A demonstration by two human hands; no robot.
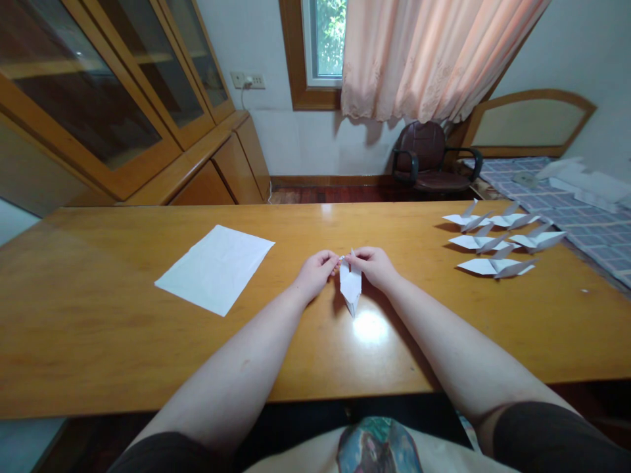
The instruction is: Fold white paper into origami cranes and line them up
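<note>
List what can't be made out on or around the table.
Head view throughout:
Folded paper: pinched parts, hidden by left hand and right hand.
Paper birds: parts of rear ones, hidden by nearer ones.
White speck at right: too small to identify.
Cabinet: top cut off by the upper edge.

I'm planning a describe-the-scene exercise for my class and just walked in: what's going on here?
A person is working on a piece of folded white paper over a wooden table, with the left hand and right hand both gripping its far end. Five folded paper cranes sit to the right; a flat white sheet lies to the left.
</note>
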